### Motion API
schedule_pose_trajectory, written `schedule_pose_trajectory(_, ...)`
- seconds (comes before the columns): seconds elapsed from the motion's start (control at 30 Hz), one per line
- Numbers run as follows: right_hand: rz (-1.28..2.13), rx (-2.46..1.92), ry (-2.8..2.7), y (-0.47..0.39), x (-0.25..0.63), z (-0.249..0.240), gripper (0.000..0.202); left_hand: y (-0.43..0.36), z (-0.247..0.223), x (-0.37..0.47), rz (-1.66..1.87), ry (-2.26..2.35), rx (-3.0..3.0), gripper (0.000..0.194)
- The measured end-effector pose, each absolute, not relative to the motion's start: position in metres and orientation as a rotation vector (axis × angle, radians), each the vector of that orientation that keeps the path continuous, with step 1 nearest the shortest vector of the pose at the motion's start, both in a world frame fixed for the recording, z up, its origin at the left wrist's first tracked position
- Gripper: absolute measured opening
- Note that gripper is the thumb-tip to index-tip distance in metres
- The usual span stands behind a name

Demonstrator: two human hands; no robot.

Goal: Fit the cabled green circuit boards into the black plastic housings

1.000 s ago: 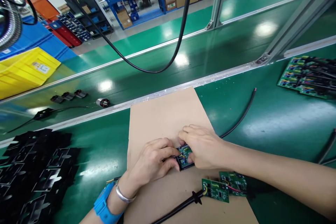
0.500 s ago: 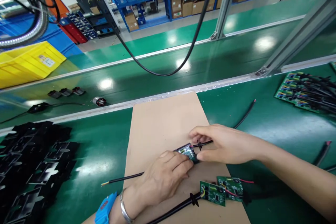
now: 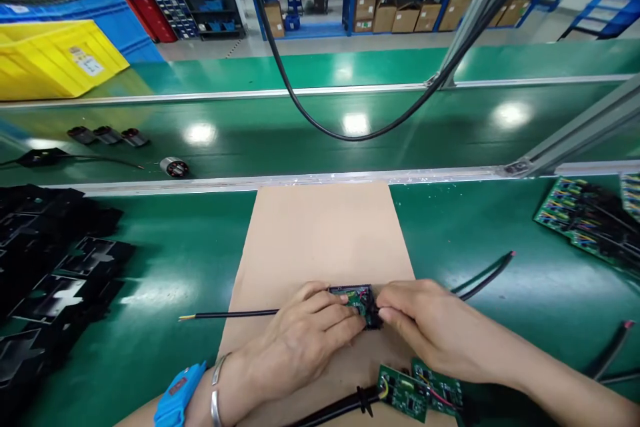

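A green circuit board [image 3: 356, 296] sits in a small black plastic case [image 3: 374, 321] on the cardboard sheet [image 3: 320, 233]. Draped over its left part, my left hand [image 3: 300, 337] grips the case, with fingertips resting on the board. My right hand [image 3: 430, 323] pinches the black cable [image 3: 493, 275] where it meets the right end of the case; the pinched spot is hidden by the fingers. From under my left hand another black cable [image 3: 235, 313] runs left to bare coloured wire ends. Two loose circuit boards [image 3: 403, 392] with wires lie just below my right hand.
Black plastic cases [image 3: 70, 293] are heaped at left. Wired circuit boards [image 3: 565, 213] are stacked at right. Beyond the metal rail [image 3: 325, 180] lie small motors [image 3: 175, 167] and a yellow bin [image 3: 60, 60]. A black cable [image 3: 320, 127] hangs in a loop ahead.
My right hand has closed in on the right end of the case, and its fingers now pinch the cable there. My left hand stays on the board. The camera view has turned and levelled.
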State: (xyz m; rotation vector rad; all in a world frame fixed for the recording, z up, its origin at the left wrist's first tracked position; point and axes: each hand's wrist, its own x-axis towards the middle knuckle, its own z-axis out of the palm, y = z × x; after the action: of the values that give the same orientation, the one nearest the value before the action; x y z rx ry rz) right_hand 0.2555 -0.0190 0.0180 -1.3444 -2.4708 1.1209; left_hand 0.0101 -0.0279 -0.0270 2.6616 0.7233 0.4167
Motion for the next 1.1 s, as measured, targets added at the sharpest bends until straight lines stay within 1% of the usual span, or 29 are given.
schedule_pose_trajectory(0.07, 1.255, -1.352, -2.437, -0.014, 0.251, 0.017, 0.023, -0.027, -0.026, 0.010, 0.417, 0.731, 2.661, 0.027)
schedule_pose_trajectory(0.2, 1.744, -1.412, -2.324, 0.008, 0.251, 0.011, 0.027, -0.027, -0.026, 0.010, 0.354, 0.729, 2.636, 0.030)
schedule_pose_trajectory(0.27, 1.897, -1.443, -2.315, 0.019, 0.251, 0.009, 0.027, -0.028, -0.027, 0.010, 0.322, 0.745, 2.631, 0.033)
schedule_pose_trajectory(0.4, 2.027, -1.501, -2.364, 0.030, 0.248, 0.012, 0.026, -0.030, -0.029, 0.011, 0.270, 0.800, 2.655, 0.050)
schedule_pose_trajectory(0.47, 2.025, -1.529, -2.399, 0.030, 0.246, 0.014, 0.026, -0.031, -0.027, 0.012, 0.234, 0.797, 2.671, 0.056)
schedule_pose_trajectory(0.57, 1.891, -1.542, -2.491, 0.024, 0.241, 0.016, 0.028, -0.033, -0.019, 0.016, 0.205, 0.785, 2.682, 0.057)
schedule_pose_trajectory(0.77, 1.279, -1.679, -2.661, 0.006, 0.229, 0.016, 0.023, -0.041, -0.012, 0.029, 0.152, 0.902, 2.731, 0.049)
schedule_pose_trajectory(0.83, 1.156, -1.703, -2.669, 0.001, 0.230, 0.017, 0.025, -0.044, -0.015, 0.031, 0.140, 0.945, 2.735, 0.050)
schedule_pose_trajectory(0.87, 1.097, -1.691, -2.661, -0.002, 0.233, 0.017, 0.023, -0.045, -0.016, 0.031, 0.142, 0.958, 2.733, 0.052)
schedule_pose_trajectory(0.97, 0.881, -1.503, -2.654, -0.015, 0.246, 0.011, 0.015, -0.046, -0.018, 0.029, 0.140, 0.966, 2.699, 0.058)
schedule_pose_trajectory(1.1, 0.439, -1.172, -2.809, -0.032, 0.259, -0.005, 0.021, -0.045, -0.020, 0.026, 0.172, 0.977, 2.693, 0.068)
